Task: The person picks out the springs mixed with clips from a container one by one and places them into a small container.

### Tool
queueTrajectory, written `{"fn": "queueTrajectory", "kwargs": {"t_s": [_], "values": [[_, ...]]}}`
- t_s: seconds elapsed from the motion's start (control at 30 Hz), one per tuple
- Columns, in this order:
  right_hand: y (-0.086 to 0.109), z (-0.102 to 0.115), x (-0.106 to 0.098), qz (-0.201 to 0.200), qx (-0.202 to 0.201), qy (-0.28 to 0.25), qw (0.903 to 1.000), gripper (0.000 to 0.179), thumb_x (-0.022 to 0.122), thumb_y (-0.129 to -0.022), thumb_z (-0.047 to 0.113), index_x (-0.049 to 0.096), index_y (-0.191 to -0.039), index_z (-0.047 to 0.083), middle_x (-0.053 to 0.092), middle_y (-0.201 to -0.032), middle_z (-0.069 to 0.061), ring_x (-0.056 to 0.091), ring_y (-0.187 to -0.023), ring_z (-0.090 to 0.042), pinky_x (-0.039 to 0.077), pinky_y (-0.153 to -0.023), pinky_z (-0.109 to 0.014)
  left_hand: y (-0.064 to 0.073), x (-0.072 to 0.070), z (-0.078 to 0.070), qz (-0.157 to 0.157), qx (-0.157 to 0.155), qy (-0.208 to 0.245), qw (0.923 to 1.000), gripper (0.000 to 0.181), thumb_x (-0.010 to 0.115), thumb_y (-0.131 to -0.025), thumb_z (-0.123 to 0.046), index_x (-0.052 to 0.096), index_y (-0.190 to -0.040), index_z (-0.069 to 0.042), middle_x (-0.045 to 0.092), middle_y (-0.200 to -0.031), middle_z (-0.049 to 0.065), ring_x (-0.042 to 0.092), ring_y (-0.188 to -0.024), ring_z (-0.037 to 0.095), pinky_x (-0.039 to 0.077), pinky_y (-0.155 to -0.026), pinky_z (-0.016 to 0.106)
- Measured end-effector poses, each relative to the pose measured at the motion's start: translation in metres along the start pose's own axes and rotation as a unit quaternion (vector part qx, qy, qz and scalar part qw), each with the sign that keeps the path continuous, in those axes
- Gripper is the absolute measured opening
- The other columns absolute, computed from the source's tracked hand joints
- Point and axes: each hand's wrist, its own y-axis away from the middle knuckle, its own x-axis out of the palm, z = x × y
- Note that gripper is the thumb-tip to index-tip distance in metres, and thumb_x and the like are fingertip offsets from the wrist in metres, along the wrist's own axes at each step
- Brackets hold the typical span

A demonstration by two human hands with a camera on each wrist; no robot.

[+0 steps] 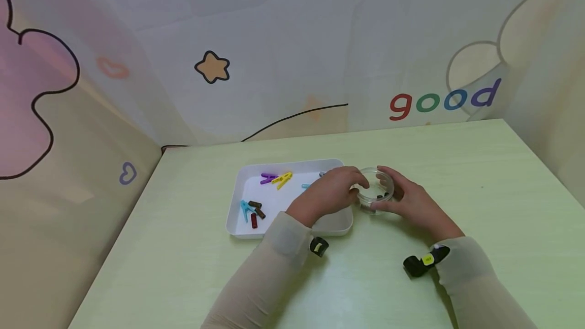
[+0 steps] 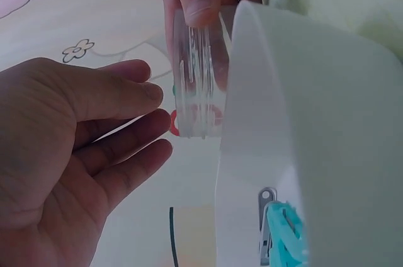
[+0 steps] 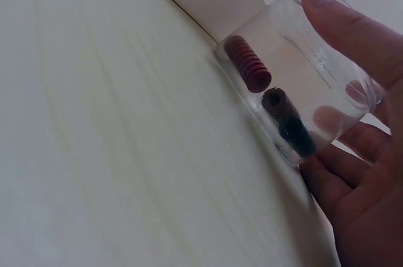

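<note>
In the head view my right hand (image 1: pixel 413 199) grips a clear plastic jar (image 1: pixel 367 200) at the tray's right side, thumb and fingers around its wall. Through that wall, the right wrist view shows a red coil spring (image 3: pixel 249 64), a brown one (image 3: pixel 276 100) and a dark teal one (image 3: pixel 297 136) lying low inside. My left hand (image 1: pixel 330 192) reaches across the tray's right edge to the jar's open mouth. Its fingers are loosely bent, and nothing shows between them in the left wrist view.
The white tray (image 1: pixel 274 235) holds a purple clothespin (image 1: pixel 268 176), a yellow one (image 1: pixel 283 179), a light blue one (image 1: pixel 245 210), brown springs (image 1: pixel 259 212) and a dark red spring (image 1: pixel 254 221). A silver clip (image 2: pixel 264 216) lies beside a turquoise clip (image 2: pixel 287 235). A printed cloth hangs behind the table (image 1: pixel 160 268).
</note>
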Motion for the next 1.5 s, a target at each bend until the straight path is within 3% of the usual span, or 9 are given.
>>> {"fn": "queueTrajectory", "kwargs": {"t_s": [0.17, 0.43, 0.63, 0.9, 1.3, 1.5], "values": [[0.001, 0.003, -0.001, 0.003, 0.003, -0.001, 1.0, 0.086, 0.065, -0.067, 0.063, 0.018, -0.137, 0.051, 0.033, -0.146, -0.002, 0.034, -0.133, -0.03, 0.03, -0.102, -0.056, 0.006, -0.005, 0.004, -0.005, -0.001, -0.006, 1.0, 0.03, 0.047, -0.088, -0.004, 0.066, -0.109, -0.014, 0.062, -0.108, -0.005, 0.056, -0.103, 0.01, 0.044, -0.091, 0.02], [0.0, 0.006, 0.001, 0.005, 0.013, -0.025, 0.9996, 0.091, 0.069, -0.065, 0.06, 0.018, -0.139, 0.045, 0.033, -0.146, -0.004, 0.032, -0.134, -0.029, 0.029, -0.105, -0.054, 0.013, -0.008, 0.011, 0.009, -0.026, -0.006, 0.9996, 0.028, 0.049, -0.09, -0.008, 0.065, -0.111, -0.015, 0.061, -0.11, -0.005, 0.053, -0.106, 0.009, 0.042, -0.096, 0.023], [-0.003, 0.004, 0.002, 0.007, 0.014, -0.037, 0.9992, 0.097, 0.071, -0.065, 0.057, 0.016, -0.142, 0.04, 0.033, -0.147, -0.002, 0.029, -0.136, -0.03, 0.027, -0.105, -0.055, 0.016, -0.01, 0.014, 0.003, -0.022, -0.007, 0.9997, 0.027, 0.05, -0.089, -0.008, 0.065, -0.11, -0.014, 0.061, -0.108, -0.002, 0.055, -0.104, 0.012, 0.043, -0.094, 0.023], [-0.006, 0.007, 0.008, -0.01, 0.029, -0.013, 0.9995, 0.107, 0.074, -0.061, 0.058, 0.009, -0.143, 0.041, 0.022, -0.15, -0.008, 0.024, -0.135, -0.036, 0.027, -0.101, -0.061, 0.02, -0.011, 0.019, -0.001, -0.03, -0.011, 0.9995, 0.025, 0.052, -0.089, -0.009, 0.065, -0.11, -0.014, 0.062, -0.109, -0.002, 0.056, -0.104, 0.012, 0.043, -0.094, 0.023], [-0.009, 0.011, 0.013, -0.021, 0.037, 0.008, 0.9991, 0.106, 0.072, -0.059, 0.062, 0.014, -0.143, 0.034, 0.032, -0.146, -0.006, 0.028, -0.133, -0.034, 0.026, -0.101, -0.062, 0.032, -0.013, 0.029, -0.005, -0.056, -0.005, 0.9984, 0.024, 0.053, -0.09, -0.012, 0.065, -0.111, -0.014, 0.062, -0.112, -0.003, 0.056, -0.107, 0.012, 0.043, -0.096, 0.025], [-0.007, 0.01, 0.01, -0.017, 0.045, 0.021, 0.9986, 0.106, 0.07, -0.059, 0.065, 0.013, -0.144, 0.035, 0.029, -0.148, -0.007, 0.024, -0.134, -0.036, 0.026, -0.1, -0.064, 0.036, -0.015, 0.033, -0.007, -0.069, -0.007, 0.9976, 0.024, 0.054, -0.09, -0.013, 0.066, -0.111, -0.016, 0.062, -0.113, -0.004, 0.056, -0.106, 0.012, 0.044, -0.095, 0.025]]}}
